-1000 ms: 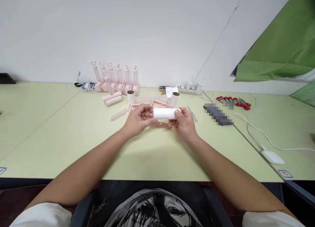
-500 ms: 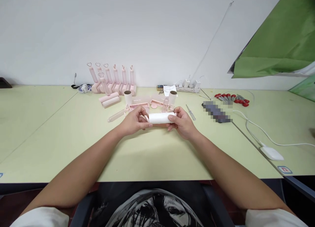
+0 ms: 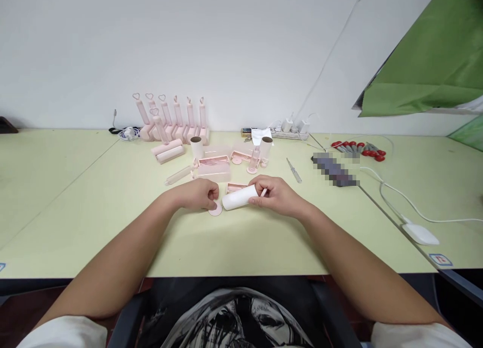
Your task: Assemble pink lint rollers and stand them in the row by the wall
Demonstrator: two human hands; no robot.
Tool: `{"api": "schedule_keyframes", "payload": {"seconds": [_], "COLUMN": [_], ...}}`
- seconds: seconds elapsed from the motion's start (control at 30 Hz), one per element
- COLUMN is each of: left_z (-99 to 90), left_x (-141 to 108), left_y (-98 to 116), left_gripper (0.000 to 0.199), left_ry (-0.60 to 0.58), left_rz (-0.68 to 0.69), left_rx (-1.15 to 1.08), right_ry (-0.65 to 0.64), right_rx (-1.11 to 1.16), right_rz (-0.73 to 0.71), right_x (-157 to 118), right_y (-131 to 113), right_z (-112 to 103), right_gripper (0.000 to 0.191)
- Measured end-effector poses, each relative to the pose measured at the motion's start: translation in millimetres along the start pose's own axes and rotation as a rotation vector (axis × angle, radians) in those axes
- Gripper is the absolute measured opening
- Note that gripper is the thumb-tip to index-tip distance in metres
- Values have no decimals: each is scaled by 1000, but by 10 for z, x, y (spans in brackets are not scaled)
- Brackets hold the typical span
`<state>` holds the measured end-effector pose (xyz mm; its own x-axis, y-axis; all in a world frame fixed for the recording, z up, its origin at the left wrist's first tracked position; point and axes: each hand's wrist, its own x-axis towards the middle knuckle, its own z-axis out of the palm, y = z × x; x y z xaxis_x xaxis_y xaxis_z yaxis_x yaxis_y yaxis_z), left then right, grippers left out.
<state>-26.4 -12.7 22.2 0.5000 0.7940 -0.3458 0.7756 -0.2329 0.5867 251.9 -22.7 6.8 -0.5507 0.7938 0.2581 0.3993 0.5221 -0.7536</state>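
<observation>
My right hand (image 3: pixel 277 196) is wrapped round one end of a white lint roller refill (image 3: pixel 238 198), which tilts with its left end lower, just above the table. A small pale piece shows between the right fingers. My left hand (image 3: pixel 199 194) is closed, with thumb and fingertips on a flat pink disc (image 3: pixel 215 210) at the table surface, left of the roll. Behind the roll a pink open case part (image 3: pixel 236 188) lies partly hidden. A pink box-like part (image 3: pixel 214 171) with pieces inside is beyond my left hand.
Several pink lint rollers (image 3: pixel 177 124) stand at the wall. Two cardboard-cored rolls, one being a white upright roll (image 3: pixel 196 149), are at the back. A screwdriver (image 3: pixel 294 170), a blurred dark phone-like object (image 3: pixel 334 169), red-topped items (image 3: pixel 373 154) and white cables lie to the right.
My left hand has left the white roll and moved down and left to the pink disc. My right hand has lowered and tilted the roll.
</observation>
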Motion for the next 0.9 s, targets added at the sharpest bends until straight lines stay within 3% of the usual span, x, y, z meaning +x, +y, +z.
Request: {"api": "schedule_keyframes", "payload": {"seconds": [0.13,0.27,0.4,0.47,0.57,0.77,0.9], "left_z": [-40,-39,-110,-178,-259,-247,-231], "left_x": [-61,-87,-80,-88,-107,-93,-69], "left_y": [109,177,88,20,-55,-93,-96], "left_gripper": [54,47,45,38,34,37,37], "left_ry": [147,343,506,616,730,670,598], "left_rz": [171,332,350,333,281,170,178], "left_rx": [17,-116,-317,-398,-371,-79,-30], "right_ry": [166,228,261,168,-72,-200,-191], "right_rx": [198,341,145,-37,-272,-541,-533], "right_rz": [48,104,35,-31,-112,-128,-102], "right_x": [14,35,31,15,-5,8,8], "right_y": [-25,-26,-25,-46,-88,-78,-57], "right_z": [32,76,66,86,226,645,661], "right_gripper": [36,35,25,18,19,26,34]}}
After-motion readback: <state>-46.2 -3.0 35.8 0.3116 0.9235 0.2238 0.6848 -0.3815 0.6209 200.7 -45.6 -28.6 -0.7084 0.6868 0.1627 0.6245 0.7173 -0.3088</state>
